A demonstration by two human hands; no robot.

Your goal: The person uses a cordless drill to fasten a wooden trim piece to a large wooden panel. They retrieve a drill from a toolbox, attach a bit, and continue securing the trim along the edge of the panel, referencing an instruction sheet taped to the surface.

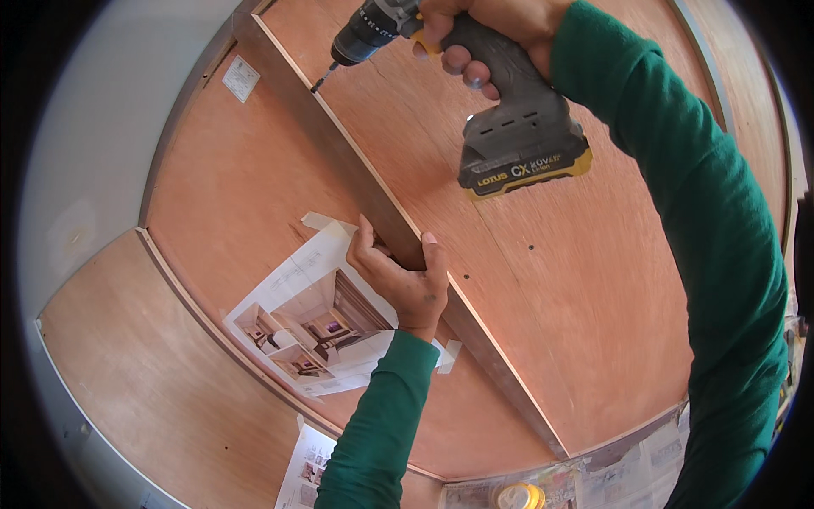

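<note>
A long brown wooden batten point(360, 170) runs diagonally across reddish plywood panelling point(560, 322), from upper left to lower right. My left hand point(403, 284) grips it around its middle, thumb on one side and fingers on the other. In my right hand point(509, 30) is a black and yellow cordless drill point(519, 127), held by its handle with a finger at the trigger. The drill's bit point(325, 79) points down-left, its tip at the batten's edge near the upper end. Whether the tip touches the wood, I cannot tell.
Beside my left hand, a printed sheet with room pictures point(292, 270) is taped to the panelling. A second sheet point(301, 467) lies below it. A small white label point(241, 79) sits upper left. Newspaper point(623, 467) and a round yellow-rimmed object point(520, 495) are at the bottom.
</note>
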